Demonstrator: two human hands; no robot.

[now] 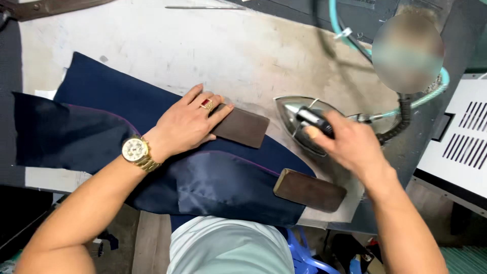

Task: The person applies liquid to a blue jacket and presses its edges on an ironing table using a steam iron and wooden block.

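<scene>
A dark navy garment piece (101, 122) with a shiny lining lies across the pale pressing table (213, 45). My left hand (190, 122), with a gold watch and a ring, rests flat on the cloth, its fingertips touching a brown wooden block (242, 128). My right hand (347, 144) grips the black handle of a metal steam iron (291, 114), which stands on the table just right of the garment's end. A second brown block (309, 190) lies at the near right end of the cloth.
A teal hose (336, 20) and a black corrugated cable (401, 122) run from the iron toward the back right. A white vented machine housing (464, 137) stands at the right. A thin metal rod (203, 7) lies at the table's far edge.
</scene>
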